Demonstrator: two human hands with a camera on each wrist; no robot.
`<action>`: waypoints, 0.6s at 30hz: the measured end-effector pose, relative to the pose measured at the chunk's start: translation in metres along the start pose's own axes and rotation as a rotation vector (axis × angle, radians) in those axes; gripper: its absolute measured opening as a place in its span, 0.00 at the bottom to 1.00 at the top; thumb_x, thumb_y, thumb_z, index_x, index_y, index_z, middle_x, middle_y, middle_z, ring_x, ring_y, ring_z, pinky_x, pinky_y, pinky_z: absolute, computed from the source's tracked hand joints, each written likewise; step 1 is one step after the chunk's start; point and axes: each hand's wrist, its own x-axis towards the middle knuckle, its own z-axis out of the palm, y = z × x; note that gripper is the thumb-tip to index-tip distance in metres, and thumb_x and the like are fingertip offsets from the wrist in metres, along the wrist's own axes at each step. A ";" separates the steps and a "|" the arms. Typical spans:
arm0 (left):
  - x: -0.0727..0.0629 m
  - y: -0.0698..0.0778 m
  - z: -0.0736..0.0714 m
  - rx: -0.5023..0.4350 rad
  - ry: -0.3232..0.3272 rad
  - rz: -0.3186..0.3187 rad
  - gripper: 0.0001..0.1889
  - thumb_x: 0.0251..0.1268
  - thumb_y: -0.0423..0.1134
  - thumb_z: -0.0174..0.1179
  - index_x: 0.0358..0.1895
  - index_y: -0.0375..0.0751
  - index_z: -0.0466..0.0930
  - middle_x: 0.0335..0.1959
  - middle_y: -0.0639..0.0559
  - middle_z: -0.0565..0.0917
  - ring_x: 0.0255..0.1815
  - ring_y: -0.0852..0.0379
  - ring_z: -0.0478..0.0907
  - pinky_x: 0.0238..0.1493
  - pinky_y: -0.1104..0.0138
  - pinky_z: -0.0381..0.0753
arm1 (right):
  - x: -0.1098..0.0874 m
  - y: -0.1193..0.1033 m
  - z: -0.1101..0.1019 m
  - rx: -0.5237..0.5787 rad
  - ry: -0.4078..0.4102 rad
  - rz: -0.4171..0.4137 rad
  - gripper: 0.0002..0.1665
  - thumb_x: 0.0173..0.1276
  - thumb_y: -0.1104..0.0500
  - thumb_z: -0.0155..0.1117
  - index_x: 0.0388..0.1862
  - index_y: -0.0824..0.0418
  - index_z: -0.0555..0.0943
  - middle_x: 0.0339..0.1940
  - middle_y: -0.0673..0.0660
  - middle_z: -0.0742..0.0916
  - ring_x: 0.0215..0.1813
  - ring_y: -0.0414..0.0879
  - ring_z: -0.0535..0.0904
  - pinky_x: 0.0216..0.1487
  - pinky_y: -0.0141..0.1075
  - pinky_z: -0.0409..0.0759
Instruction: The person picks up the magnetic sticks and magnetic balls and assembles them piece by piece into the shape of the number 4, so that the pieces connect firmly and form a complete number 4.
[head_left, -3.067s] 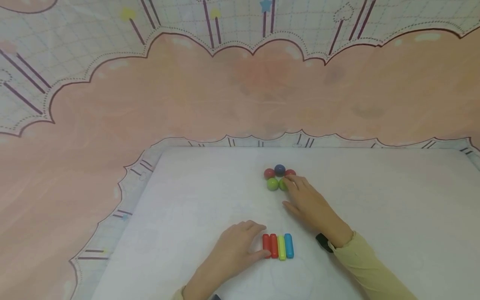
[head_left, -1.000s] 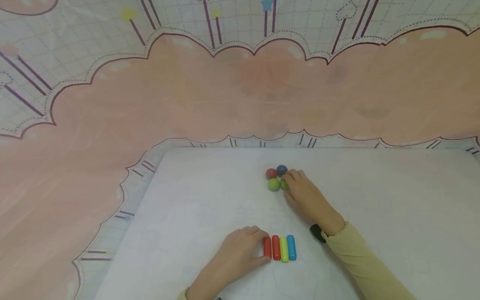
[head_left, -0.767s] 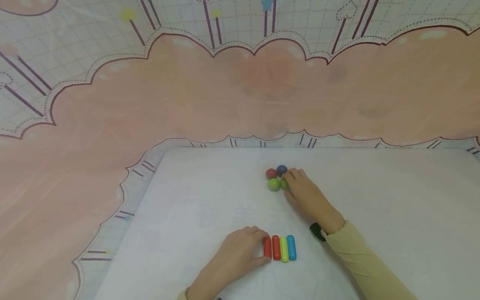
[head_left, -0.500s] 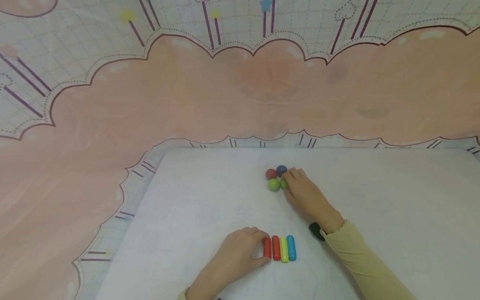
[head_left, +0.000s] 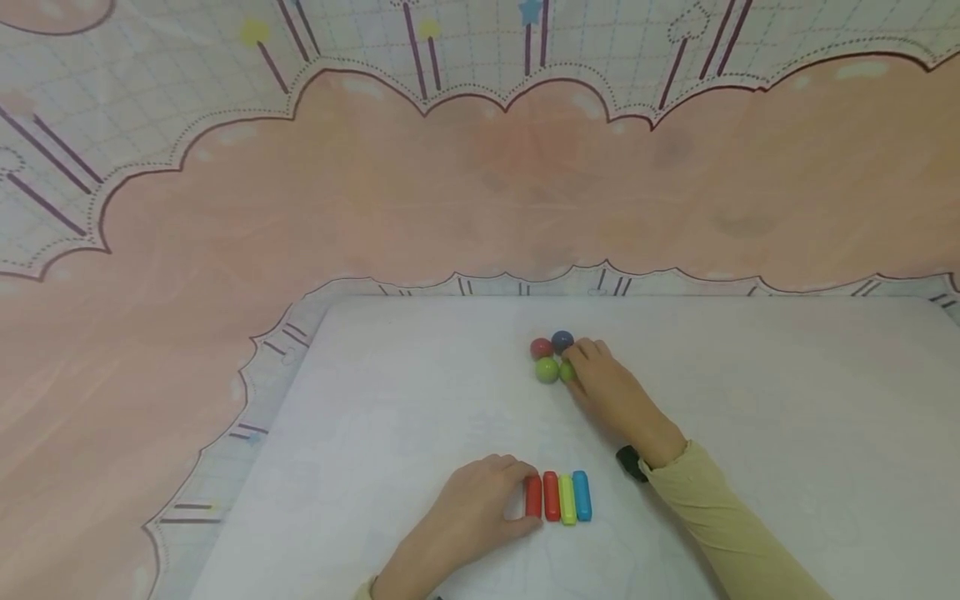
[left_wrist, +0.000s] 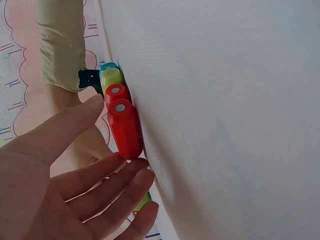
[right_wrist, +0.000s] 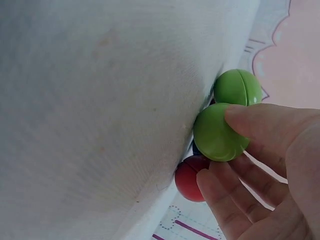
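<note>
My left hand (head_left: 480,504) pinches the leftmost red stick (head_left: 533,497) lengthwise, thumb at the near end and fingertips at the far end. Beside it on the white table lie another red stick (head_left: 552,497), a yellow stick (head_left: 567,500) and a blue stick (head_left: 582,497). A silver disc shows in the sticks' ends in the left wrist view. Farther back, my right hand (head_left: 611,392) holds a green ball (right_wrist: 217,132), thumb on one side and fingers behind. Its fingers also reach a red ball (right_wrist: 189,180), hidden in the head view. Another green ball (right_wrist: 237,87) sits beside the held one.
A left-hand red ball (head_left: 541,348) and a blue ball (head_left: 562,341) complete the cluster at the back. The white tabletop (head_left: 397,383) extends around both groups. Patterned cloth (head_left: 450,183) lies beyond its far and left edges. A dark band (head_left: 632,463) is on the right wrist.
My right fingers have closed around the right green ball and now cover the right red ball. The left hand has taken the outer red stick, leaving a small gap to its neighbour.
</note>
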 end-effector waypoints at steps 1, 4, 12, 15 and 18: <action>0.000 0.001 0.000 -0.001 -0.001 -0.004 0.25 0.53 0.55 0.73 0.54 0.52 0.82 0.46 0.59 0.85 0.44 0.61 0.79 0.52 0.61 0.83 | 0.000 0.000 0.000 0.001 0.001 0.000 0.16 0.69 0.64 0.65 0.53 0.68 0.77 0.51 0.63 0.80 0.51 0.54 0.74 0.54 0.43 0.82; 0.001 0.002 0.000 -0.004 -0.003 -0.015 0.26 0.53 0.55 0.73 0.54 0.52 0.82 0.46 0.58 0.85 0.45 0.61 0.80 0.52 0.61 0.83 | -0.001 0.000 0.000 -0.002 -0.004 0.004 0.16 0.69 0.64 0.65 0.54 0.68 0.77 0.52 0.63 0.80 0.52 0.54 0.74 0.55 0.43 0.82; 0.000 0.003 0.000 -0.020 -0.021 -0.039 0.26 0.55 0.54 0.72 0.57 0.50 0.81 0.48 0.57 0.84 0.45 0.60 0.79 0.53 0.62 0.83 | -0.002 -0.002 -0.001 0.032 -0.023 0.020 0.17 0.70 0.63 0.64 0.55 0.68 0.77 0.52 0.62 0.80 0.54 0.53 0.74 0.58 0.45 0.80; 0.000 0.003 0.000 -0.009 -0.019 -0.030 0.26 0.56 0.53 0.72 0.58 0.50 0.81 0.47 0.57 0.84 0.45 0.61 0.78 0.53 0.62 0.83 | -0.004 -0.002 -0.001 0.026 -0.020 0.016 0.17 0.69 0.63 0.66 0.54 0.67 0.77 0.51 0.61 0.79 0.52 0.52 0.74 0.57 0.44 0.81; 0.000 0.003 0.000 -0.010 -0.019 -0.035 0.26 0.55 0.53 0.73 0.56 0.50 0.81 0.47 0.57 0.84 0.45 0.60 0.78 0.53 0.62 0.83 | -0.005 -0.003 -0.002 0.025 -0.017 0.014 0.16 0.69 0.63 0.65 0.54 0.67 0.77 0.51 0.61 0.79 0.51 0.52 0.74 0.55 0.43 0.82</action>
